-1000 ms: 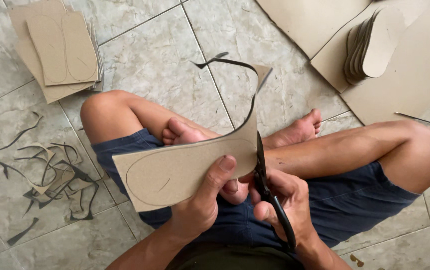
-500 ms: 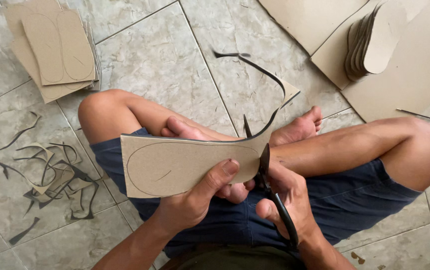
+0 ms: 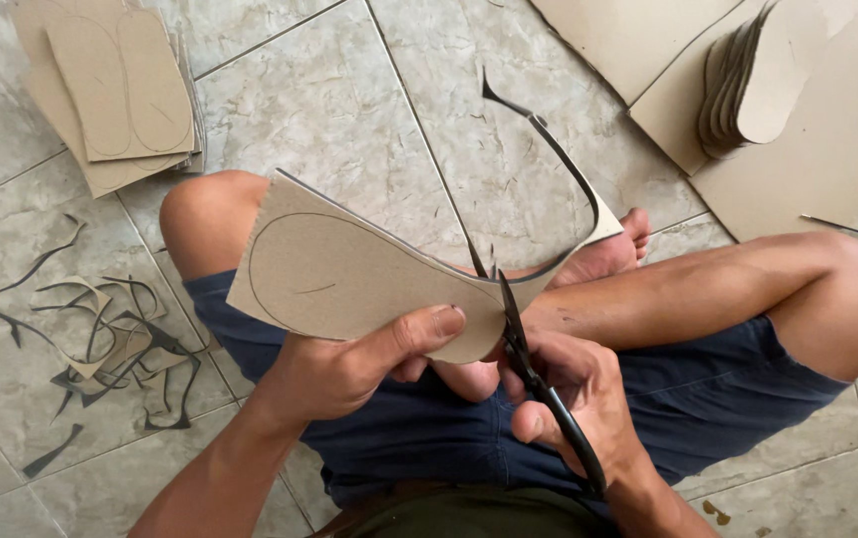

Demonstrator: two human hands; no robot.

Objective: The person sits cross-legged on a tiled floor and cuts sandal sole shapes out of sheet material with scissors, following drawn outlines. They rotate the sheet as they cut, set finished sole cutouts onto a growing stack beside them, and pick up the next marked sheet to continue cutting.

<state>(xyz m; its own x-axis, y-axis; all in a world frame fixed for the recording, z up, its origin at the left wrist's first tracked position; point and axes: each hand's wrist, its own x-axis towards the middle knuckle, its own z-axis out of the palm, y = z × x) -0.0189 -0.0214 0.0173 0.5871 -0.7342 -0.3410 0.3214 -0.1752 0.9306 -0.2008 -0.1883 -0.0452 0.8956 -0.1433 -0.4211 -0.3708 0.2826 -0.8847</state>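
Note:
My left hand (image 3: 349, 364) grips a tan cardboard piece (image 3: 349, 274) with a pencilled sole outline, holding it above my crossed legs. My right hand (image 3: 573, 394) holds black scissors (image 3: 534, 374), whose blades bite into the cardboard's right edge along the outline. A thin curled offcut strip (image 3: 573, 184) rises from the cut and arches up and left over the floor. I sit cross-legged on the tiled floor in dark blue shorts.
A stack of marked cardboard rectangles (image 3: 115, 95) lies at the upper left. Thin trimmings (image 3: 100, 344) are scattered on the tiles at the left. A pile of cut sole shapes (image 3: 753, 85) rests on large cardboard sheets (image 3: 838, 149) at the upper right.
My left hand has turned the cardboard so its left end tips up. The scissors have cut further along the outline and the offcut strip has grown and swung upward.

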